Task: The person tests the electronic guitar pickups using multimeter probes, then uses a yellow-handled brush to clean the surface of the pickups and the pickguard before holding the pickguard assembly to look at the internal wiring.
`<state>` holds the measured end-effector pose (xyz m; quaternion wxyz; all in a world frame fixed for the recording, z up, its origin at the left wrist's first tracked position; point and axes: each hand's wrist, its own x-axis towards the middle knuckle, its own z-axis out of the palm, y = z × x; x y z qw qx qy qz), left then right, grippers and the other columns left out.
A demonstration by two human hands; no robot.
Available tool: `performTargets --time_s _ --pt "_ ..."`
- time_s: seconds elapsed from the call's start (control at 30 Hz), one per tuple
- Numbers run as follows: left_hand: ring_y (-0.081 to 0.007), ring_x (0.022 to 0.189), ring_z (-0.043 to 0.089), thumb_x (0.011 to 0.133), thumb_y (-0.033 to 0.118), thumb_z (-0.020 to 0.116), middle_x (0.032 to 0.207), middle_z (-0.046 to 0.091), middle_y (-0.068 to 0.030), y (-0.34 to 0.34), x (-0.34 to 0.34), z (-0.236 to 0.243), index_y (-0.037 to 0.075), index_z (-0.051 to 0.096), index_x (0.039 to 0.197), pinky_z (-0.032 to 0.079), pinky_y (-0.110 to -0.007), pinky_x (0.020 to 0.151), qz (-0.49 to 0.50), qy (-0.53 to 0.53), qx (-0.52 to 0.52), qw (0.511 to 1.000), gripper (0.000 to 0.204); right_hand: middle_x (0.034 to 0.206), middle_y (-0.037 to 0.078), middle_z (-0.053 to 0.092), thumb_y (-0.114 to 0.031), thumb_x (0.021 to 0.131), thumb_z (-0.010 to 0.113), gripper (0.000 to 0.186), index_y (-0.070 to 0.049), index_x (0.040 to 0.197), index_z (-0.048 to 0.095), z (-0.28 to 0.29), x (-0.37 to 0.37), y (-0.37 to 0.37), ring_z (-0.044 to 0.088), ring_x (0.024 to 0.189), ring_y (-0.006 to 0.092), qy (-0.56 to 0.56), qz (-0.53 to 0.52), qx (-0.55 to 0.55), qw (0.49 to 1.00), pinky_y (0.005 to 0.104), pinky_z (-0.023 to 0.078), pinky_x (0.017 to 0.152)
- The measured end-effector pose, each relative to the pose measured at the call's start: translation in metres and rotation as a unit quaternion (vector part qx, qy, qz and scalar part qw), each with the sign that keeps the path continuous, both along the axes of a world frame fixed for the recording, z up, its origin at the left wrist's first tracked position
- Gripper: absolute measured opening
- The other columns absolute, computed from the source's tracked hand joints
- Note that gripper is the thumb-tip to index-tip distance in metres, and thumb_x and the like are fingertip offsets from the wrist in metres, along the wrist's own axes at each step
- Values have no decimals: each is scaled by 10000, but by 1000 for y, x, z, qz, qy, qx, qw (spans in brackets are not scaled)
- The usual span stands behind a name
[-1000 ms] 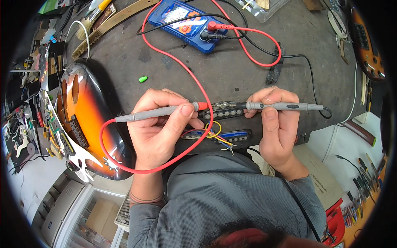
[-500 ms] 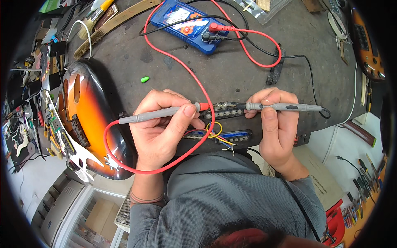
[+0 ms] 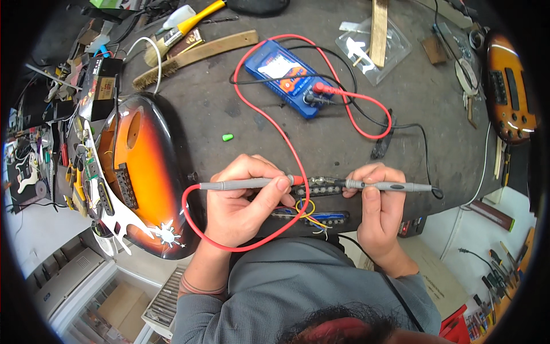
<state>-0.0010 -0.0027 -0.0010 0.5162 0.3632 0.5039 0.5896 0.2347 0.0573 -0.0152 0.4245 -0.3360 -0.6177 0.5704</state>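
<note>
Left hand (image 3: 243, 202) has its grip pinching the red-lead probe (image 3: 236, 184) between thumb and fingers; right hand (image 3: 381, 200) grip pinches the black-lead probe (image 3: 395, 187) the same way. Both probes are slim and grey, about level, ends pointing at each other over the upper pickup (image 3: 322, 190) near the bench (image 3: 200, 106)'s near edge; tip contact too small to tell. Upper pickup is a dark narrow bar, row of round metallic dots along it, shiny clear-looking stuff on its far side. Lower pickup (image 3: 333, 218) lies right at the near edge: dark, blue strip, yellow wire (image 3: 299, 207) looped over it, bare-looking wire ends beside. Blue meter (image 3: 278, 74) sits toward the far edge, tilted, glare on screen, orange button area, red and black plugs at its near right corner. Red lead (image 3: 276, 121) loops round the left wrist area. Clear bag (image 3: 396, 53), far right part of bench: white cutout piece seen with it, wood strip (image 3: 378, 34) across it, in or on, can't tell. Below the bench's left near corner, white-edged bin (image 3: 82, 295) holds a brown cardboard box (image 3: 119, 304). Red bin (image 3: 455, 322) lower right, contents unclear. Sunburst guitar body (image 3: 152, 155) along bench's left edge.
</note>
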Motion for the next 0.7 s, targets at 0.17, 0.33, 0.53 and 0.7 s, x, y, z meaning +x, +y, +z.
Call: performTargets --time_s 0.17,0.33,0.53,0.7 --pt "-161 766 759 1019 -30 699 920 714 -125 0 0 0 -47 661 1027 609 -269 669 -7 24 14 1000 42 1048 174 615 -23 1111 470 126 -5 1236 461 -1 0 -1 575 876 164 0 -4 1 1000 323 518 832" --pt "-160 760 758 1019 -21 705 919 715 -123 1 -1 1 -42 664 1014 606 -268 661 -8 22 8 1000 46 1049 171 617 -10 1108 465 126 -5 1234 461 0 1 0 578 873 163 -8 -2 2 1000 315 521 826" --pt "-159 754 757 1018 -19 706 905 717 -121 1 0 1 -41 663 1011 604 -267 656 -6 20 3 1000 48 1050 173 627 0 1106 463 124 -3 1230 463 1 1 1 581 871 162 -17 0 9 1000 311 522 823" --pt "-162 763 760 1019 -23 702 916 715 -131 2 -1 -1 -47 665 1019 613 -269 658 -11 33 13 999 44 1038 173 632 -6 1105 470 118 -1 1223 466 0 0 1 581 863 161 -15 -8 10 1000 313 524 817"
